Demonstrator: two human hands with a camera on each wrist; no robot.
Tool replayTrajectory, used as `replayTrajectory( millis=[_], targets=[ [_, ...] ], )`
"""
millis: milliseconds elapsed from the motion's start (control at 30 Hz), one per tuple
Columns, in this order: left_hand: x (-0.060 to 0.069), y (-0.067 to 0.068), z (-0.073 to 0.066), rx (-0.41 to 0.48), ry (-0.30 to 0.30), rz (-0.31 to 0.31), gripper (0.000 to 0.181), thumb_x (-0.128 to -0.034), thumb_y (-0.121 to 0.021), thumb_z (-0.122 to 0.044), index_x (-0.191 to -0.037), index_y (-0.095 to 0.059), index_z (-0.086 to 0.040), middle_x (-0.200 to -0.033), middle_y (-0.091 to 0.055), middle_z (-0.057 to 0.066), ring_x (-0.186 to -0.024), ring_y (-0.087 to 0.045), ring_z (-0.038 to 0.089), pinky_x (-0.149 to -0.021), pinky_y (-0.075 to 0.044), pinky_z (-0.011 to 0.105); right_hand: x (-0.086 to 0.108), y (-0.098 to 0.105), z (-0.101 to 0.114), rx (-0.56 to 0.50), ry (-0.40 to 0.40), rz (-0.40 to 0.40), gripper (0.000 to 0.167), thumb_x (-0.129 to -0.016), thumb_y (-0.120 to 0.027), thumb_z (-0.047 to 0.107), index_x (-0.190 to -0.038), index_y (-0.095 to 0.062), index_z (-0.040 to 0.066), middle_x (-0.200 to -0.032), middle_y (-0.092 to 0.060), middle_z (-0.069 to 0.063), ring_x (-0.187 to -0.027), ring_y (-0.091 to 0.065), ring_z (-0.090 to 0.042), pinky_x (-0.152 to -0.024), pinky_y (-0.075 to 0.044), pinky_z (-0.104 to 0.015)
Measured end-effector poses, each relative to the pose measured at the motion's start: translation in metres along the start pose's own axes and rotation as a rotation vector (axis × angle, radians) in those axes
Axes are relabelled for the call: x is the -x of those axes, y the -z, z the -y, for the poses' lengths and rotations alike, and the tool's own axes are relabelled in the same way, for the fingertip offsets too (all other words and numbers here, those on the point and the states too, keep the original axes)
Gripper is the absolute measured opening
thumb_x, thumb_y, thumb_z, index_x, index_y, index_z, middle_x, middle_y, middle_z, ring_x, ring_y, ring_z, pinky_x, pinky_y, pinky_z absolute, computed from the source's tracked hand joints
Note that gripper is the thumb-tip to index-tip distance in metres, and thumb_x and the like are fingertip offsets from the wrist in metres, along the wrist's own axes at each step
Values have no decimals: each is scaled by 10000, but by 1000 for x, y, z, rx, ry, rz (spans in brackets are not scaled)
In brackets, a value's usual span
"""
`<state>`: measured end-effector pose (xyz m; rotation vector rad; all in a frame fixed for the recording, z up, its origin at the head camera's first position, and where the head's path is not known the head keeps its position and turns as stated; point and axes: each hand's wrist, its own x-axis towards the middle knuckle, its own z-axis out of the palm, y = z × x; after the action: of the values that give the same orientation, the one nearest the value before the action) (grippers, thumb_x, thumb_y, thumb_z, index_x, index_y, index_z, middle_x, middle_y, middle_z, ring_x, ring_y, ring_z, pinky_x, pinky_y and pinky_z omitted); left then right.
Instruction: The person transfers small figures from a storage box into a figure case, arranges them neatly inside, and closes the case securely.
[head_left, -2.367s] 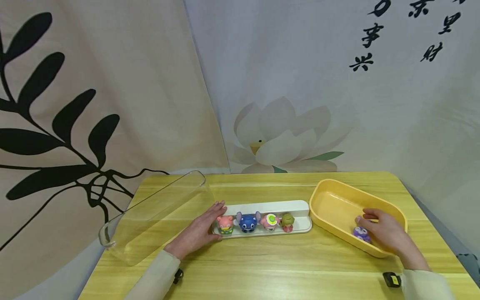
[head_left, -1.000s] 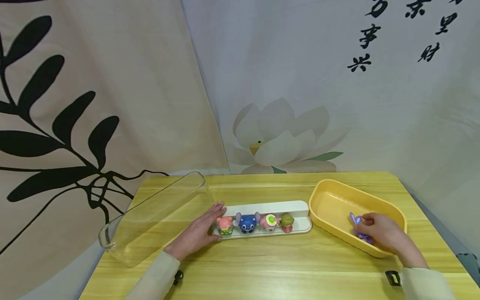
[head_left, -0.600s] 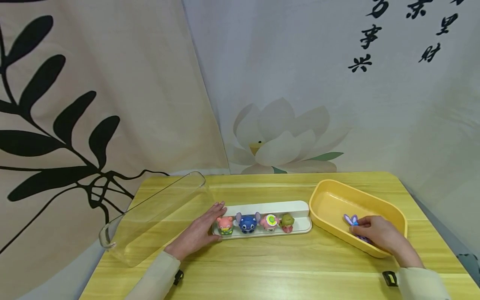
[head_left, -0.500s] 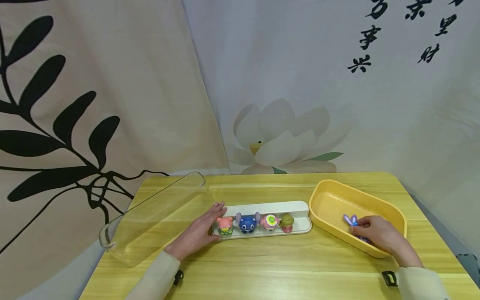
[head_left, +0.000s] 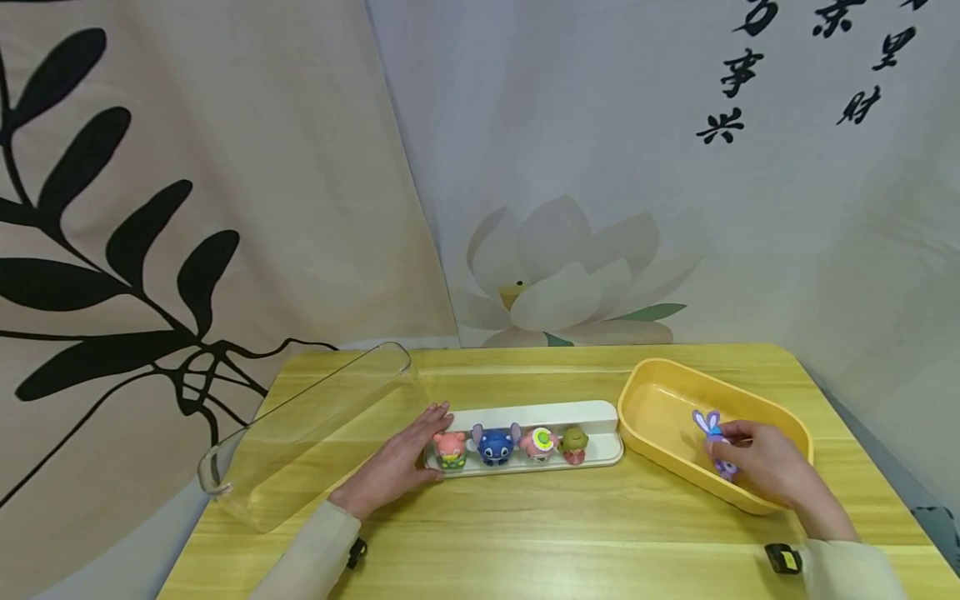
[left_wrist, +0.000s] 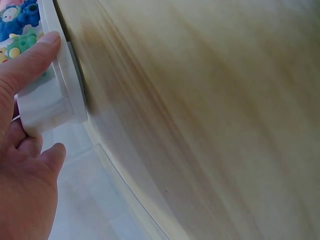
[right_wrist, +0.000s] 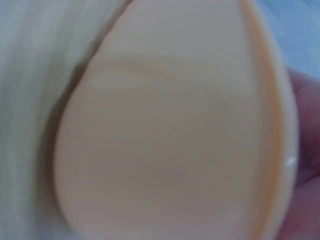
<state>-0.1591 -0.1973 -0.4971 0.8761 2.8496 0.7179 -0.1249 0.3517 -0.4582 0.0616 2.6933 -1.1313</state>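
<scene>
My left hand (head_left: 393,467) grips the left end of a narrow white tray (head_left: 604,452); in the left wrist view its thumb (left_wrist: 35,57) presses the rim. Along this tray stands a row of small figurines: a pink pig (head_left: 451,450), a blue big-eared one (head_left: 495,448), a pink one with a swirl (head_left: 541,443) and a green-headed one (head_left: 574,443). Inside the yellow basin (head_left: 660,404), my right hand (head_left: 772,471) pinches a purple rabbit figurine (head_left: 707,423), ears up, its body partly covered by the fingers. The basin's wall (right_wrist: 160,145) hides most of that hand in the right wrist view.
A long transparent cover (head_left: 318,437) lies slanted at the left of the wooden table (head_left: 570,542), partly past its edge. The yellow basin's left end is close to the white tray. Printed curtains hang behind the table.
In the basin, my right hand has turned the purple rabbit figurine from lying with its ears hidden to ears up, pinched between the fingers. The left hand and white tray have stayed put.
</scene>
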Motion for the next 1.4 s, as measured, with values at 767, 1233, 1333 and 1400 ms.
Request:
replayTrajectory(
  millis=[767,1233,1333,1400],
  targets=[
    [2,1,5,-55,-68,-13,916,-831,-882,-222,-1595,-397,-86,-1708,-239,41,-1558,-247,274,-1204,-336,474,21,-17,53,-66,137,-151,442,-935,-798,314,-1172,-658,-30,-1183,-694,-198,-1090,-681,-373,-735,-593,-197],
    [10,4,10,-81,-74,-30,918,-834,-873,-268,-1597,-393,-91,-1705,-243,46,-1549,-264,289,-1181,-354,500,21,-50,79,-214,135,-134,430,-905,-831,283,-1169,-668,-15,-1224,-680,-197,-1090,-710,-347,-764,-602,-209],
    [10,4,12,-68,-76,-27,915,-841,-868,-264,-1601,-386,-95,-1709,-236,46,-1553,-255,291,-1178,-359,508,20,-57,82,-238,135,-135,443,-904,-833,272,-1181,-661,-27,-1234,-675,-205,-1094,-709,-354,-767,-608,-220],
    [11,4,13,-66,-78,-26,912,-843,-866,-264,-1601,-387,-97,-1709,-234,44,-1554,-252,288,-1176,-362,507,19,-61,85,-248,143,-143,443,-901,-836,259,-1184,-661,-34,-1215,-679,-201,-1092,-708,-360,-781,-619,-241]
  ],
)
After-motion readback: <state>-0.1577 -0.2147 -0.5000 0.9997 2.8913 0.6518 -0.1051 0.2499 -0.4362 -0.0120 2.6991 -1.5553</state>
